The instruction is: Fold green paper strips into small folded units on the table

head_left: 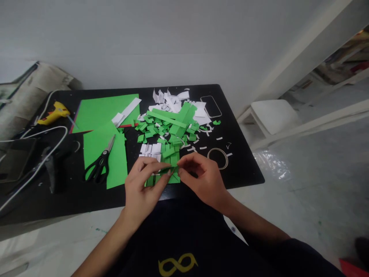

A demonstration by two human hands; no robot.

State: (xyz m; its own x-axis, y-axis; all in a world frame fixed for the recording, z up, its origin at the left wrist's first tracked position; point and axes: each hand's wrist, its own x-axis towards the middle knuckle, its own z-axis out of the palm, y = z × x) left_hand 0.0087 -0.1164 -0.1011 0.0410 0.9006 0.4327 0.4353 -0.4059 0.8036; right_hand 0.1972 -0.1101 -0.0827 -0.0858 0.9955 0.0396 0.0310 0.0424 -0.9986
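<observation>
The left hand (pixel 142 182) pinches a small green strip (pixel 173 169) between thumb and fingers. The right hand (pixel 204 179) has its thumb and forefinger brought close together on the strip's right end. The strip is just above the near edge of the black table (pixel 245 173), in front of the person's body. Its long axis runs from side to side, one end toward each hand, seemingly rising a little to the right; the fingers cover much of it and the view is dim, so its folds are hard to make out.

Beneath the hands lies green paper with folded pieces, and a block of white folds (pixel 150 149) sits just left of it. Beyond are loose green pieces (pixel 150 127) and a heap of white scraps (pixel 170 102).

To the left, scissors (pixel 100 165) rest on a green sheet (pixel 118 165), blades pointing away and slightly right, handles toward the person. Farther left, a yellow glue gun (pixel 55 114) points right. A ring (pixel 218 149) lies near the right hand.
</observation>
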